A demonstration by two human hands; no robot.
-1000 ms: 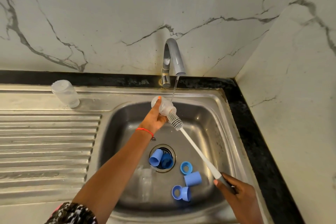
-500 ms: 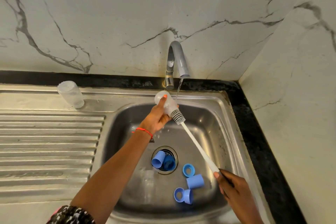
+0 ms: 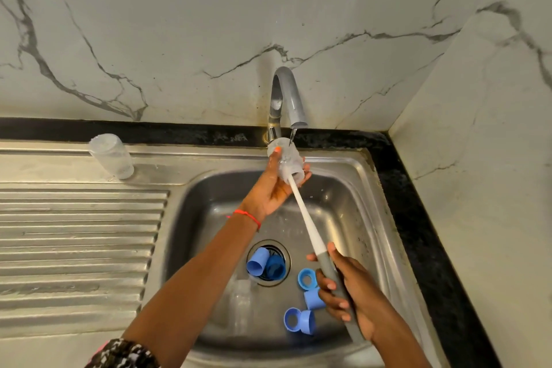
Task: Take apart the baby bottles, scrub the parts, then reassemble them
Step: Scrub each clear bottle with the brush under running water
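- Left hand grips a clear bottle under the running tap.
- Right hand clasps the brush handle, head inside that bottle.
- Blue caps lie in the sink below both hands.

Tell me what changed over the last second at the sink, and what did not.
The bottle brush went deeper into the clear bottle: its bristle head, outside the mouth before, is now hidden inside. The left hand raised the bottle closer to the tap. The right hand kept its grip on the handle. The blue parts in the sink and the upturned bottle stayed put.
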